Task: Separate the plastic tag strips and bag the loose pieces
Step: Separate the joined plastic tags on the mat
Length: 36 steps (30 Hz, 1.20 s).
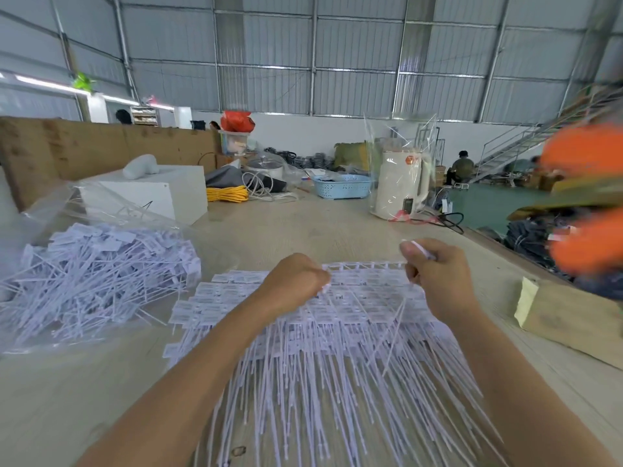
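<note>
A layered stack of white plastic tag strips lies on the table in front of me, label heads at the far end and long thin tails fanning toward me. My left hand rests curled on the label heads and pinches a strip at its fingertips. To the right, my right hand is raised a little above the stack's far edge, and pinches a separated white tag whose tail hangs down over the stack. At the left, a clear plastic bag lies open and holds a heap of loose tags.
A brown cardboard box sits at the table's right edge. Farther back stand a white box, yellow cable coil, blue basket and a wrapped white kettle. Blurred orange shapes fill the right. People sit in the distance.
</note>
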Tool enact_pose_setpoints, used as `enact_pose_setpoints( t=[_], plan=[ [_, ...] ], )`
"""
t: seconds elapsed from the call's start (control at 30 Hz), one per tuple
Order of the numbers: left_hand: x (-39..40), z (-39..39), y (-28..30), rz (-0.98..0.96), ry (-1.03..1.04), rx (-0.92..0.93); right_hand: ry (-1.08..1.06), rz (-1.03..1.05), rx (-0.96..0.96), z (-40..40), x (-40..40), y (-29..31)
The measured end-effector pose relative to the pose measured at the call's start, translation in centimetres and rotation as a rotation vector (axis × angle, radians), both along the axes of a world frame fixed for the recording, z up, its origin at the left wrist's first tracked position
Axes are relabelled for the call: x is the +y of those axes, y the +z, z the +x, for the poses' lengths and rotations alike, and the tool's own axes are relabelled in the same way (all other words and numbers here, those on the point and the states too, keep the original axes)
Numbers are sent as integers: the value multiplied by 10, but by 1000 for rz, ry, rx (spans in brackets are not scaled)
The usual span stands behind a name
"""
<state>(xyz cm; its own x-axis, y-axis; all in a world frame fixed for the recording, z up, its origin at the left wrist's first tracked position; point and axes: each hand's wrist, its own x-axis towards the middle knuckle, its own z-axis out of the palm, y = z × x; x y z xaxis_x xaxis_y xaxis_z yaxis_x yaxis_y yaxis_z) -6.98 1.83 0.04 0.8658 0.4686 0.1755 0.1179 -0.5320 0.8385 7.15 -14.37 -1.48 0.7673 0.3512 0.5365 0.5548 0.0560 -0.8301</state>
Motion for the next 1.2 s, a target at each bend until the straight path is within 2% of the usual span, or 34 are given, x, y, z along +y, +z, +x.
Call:
enact_pose_setpoints(
  t=[0.13, 0.2, 0.27, 0.33, 0.4, 0.47, 0.53, 0.57, 0.63, 0.7, 0.8, 1.07, 1.13, 1.2],
  plan=[
    [1, -3, -7, 346, 40, -20, 130, 45, 81, -11, 7, 7],
    [1, -5, -7, 531, 52, -28, 212, 183, 292, -8, 3, 14],
    [-1, -6, -11, 727, 53, 57, 403, 394, 529, -7, -2, 22],
    [-7, -6, -15, 909, 84, 131, 574, 416, 579, -15, 2, 22],
    [-12, -5, -12, 842, 101, 53, 545, 266, 453, -29, 14, 17],
    [-23, -2, -3, 515, 25, -56, 447, 174, 289, -40, 27, 10],
    [-35, -2, 5, 118, -128, -8, 359, 152, 187, -48, 37, 7],
    [-39, -2, 7, -12, -184, 54, 294, 127, 142, -49, 40, 7],
    [-39, -7, 9, -147, -251, 125, 192, 92, 89, -49, 42, 7],
    [-34, -12, 13, -214, -243, 113, 185, 116, 123, -50, 47, 10],
    [-18, -22, 15, -116, -113, 75, 231, 135, 194, -58, 63, 16],
    [48, -101, -6, 183, 300, 87, 451, -94, 225, -117, 152, 10],
    [75, -122, -11, 265, 447, 153, 458, -190, 142, -134, 174, 4],
    [102, -142, -11, 394, 622, 252, 393, -340, -97, -145, 192, -3]
  ],
)
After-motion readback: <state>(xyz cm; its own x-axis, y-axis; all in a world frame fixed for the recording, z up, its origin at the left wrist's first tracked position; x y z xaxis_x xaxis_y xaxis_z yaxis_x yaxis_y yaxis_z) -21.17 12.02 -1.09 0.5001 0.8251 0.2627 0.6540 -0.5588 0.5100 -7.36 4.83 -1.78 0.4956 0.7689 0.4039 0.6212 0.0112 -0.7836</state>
